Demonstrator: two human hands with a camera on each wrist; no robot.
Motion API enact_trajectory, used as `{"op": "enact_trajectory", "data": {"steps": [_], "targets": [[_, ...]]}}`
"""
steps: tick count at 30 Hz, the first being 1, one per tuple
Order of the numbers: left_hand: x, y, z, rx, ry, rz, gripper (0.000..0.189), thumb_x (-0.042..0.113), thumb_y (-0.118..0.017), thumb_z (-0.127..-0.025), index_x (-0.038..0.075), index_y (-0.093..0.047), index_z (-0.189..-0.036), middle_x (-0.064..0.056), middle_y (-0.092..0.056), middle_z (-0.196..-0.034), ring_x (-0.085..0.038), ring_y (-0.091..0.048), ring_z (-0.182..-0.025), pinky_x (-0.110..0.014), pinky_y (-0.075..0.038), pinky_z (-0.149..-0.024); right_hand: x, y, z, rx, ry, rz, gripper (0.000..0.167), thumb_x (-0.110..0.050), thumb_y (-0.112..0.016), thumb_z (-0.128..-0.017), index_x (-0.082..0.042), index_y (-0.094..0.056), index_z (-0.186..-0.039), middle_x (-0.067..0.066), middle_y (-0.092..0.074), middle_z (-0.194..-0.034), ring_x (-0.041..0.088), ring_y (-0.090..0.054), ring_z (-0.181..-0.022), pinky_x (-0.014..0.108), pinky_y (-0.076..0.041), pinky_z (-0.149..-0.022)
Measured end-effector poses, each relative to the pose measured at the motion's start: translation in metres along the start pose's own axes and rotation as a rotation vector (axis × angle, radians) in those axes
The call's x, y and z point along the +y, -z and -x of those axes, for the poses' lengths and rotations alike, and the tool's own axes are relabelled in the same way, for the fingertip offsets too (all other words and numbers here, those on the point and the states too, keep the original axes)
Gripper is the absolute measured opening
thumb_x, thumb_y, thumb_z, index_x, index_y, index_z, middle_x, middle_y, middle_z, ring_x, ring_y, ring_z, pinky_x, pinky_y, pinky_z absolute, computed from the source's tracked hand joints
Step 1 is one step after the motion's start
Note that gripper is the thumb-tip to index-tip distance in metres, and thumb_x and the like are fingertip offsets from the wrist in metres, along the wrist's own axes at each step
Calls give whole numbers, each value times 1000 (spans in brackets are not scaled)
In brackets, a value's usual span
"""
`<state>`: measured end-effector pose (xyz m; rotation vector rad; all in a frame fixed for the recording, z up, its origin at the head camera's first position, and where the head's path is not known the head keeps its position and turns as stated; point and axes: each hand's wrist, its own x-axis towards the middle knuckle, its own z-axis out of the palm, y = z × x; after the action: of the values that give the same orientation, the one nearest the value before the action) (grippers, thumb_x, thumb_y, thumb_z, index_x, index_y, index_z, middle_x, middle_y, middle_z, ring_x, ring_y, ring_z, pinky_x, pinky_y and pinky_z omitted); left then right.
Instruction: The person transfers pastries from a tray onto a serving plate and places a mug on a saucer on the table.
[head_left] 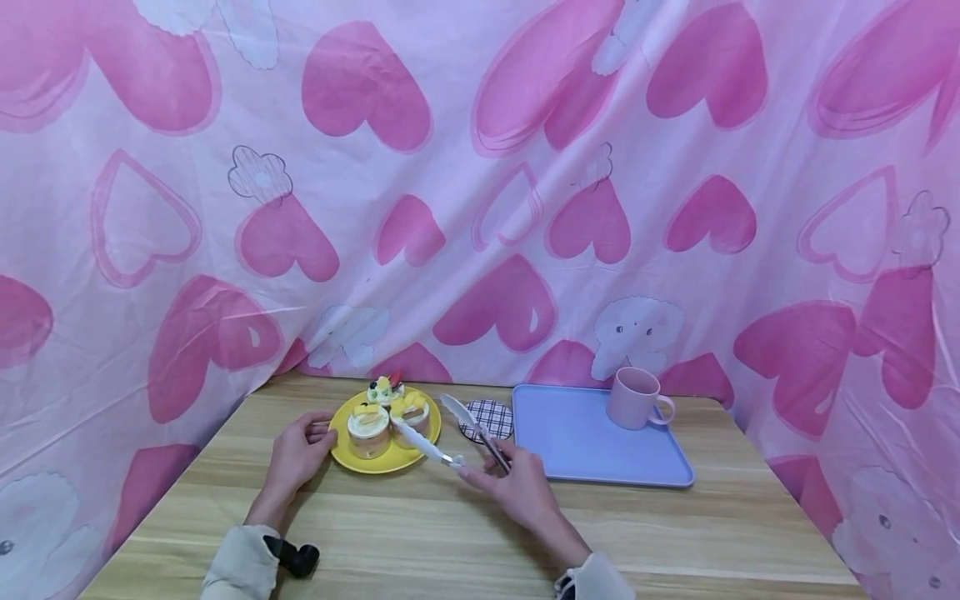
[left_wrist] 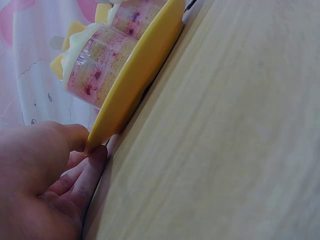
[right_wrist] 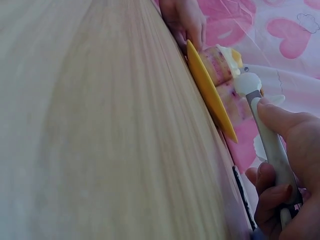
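The plate's rim (head_left: 375, 467) is pinched at its left edge by the left hand (head_left: 302, 447), thumb above and fingertips beneath. The tongs (head_left: 427, 447) are gripped by the right hand (head_left: 525, 487), their arms spread apart. Three cakes in clear cups are carried by the plate, near the table's (head_left: 390, 533) far left corner: one toward the back edge (head_left: 384, 392), one at front left (head_left: 368, 435), one at right (head_left: 420, 423). The right cake is the nearest to the right hand, ahead and to its left, with the tongs' tips about it; whether it is touched cannot be told. The cakes are judged light, with soft, easily smeared tops and smooth, slippery cups; they are best taken low on the cup wall and squeezed gently. Farther right, a coaster (head_left: 497, 414) is overlapped by the tongs, and a mug (head_left: 628, 404) is held at the tray's (head_left: 577, 457) far right corner.
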<state>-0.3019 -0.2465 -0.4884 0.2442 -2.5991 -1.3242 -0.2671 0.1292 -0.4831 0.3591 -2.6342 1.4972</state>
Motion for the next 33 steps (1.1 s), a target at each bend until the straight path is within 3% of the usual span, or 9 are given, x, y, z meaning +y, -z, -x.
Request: {"op": "enact_trajectory", "data": {"steps": [15, 24, 33], "targets": [[-2, 0, -1, -5, 9, -13, 43, 17, -66, -106, -1, -61, -145, -25, -71, -130, -36, -70, -117, -42, -65, -95, 11, 21, 4, 65, -20, 3, 56, -52, -93, -82, -10, -75, -115, 0, -70, -88, 12, -60, -79, 23, -54, -66], [-3, -3, 0, 1, 2, -4, 43, 16, -66, -105, -2, -62, -144, -26, -71, -131, -37, -71, -118, -45, -64, -98, 13, 25, 8, 80, -46, -8, 69, -50, -95, -80, -11, -72, -132, 1, -70, -90, 14, -60, -82, 23, -55, -68], [-2, -1, -1, -2, -5, 0, 43, 17, -66, -105, -2, -61, -144, -26, -71, -130, -37, -70, -117, -46, -64, -98, 15, 34, 15, 96, -48, -20, 59, -54, -95, -78, -12, -74, -114, 3, -65, -88, 15, -54, -79, 23, -47, -65]]}}
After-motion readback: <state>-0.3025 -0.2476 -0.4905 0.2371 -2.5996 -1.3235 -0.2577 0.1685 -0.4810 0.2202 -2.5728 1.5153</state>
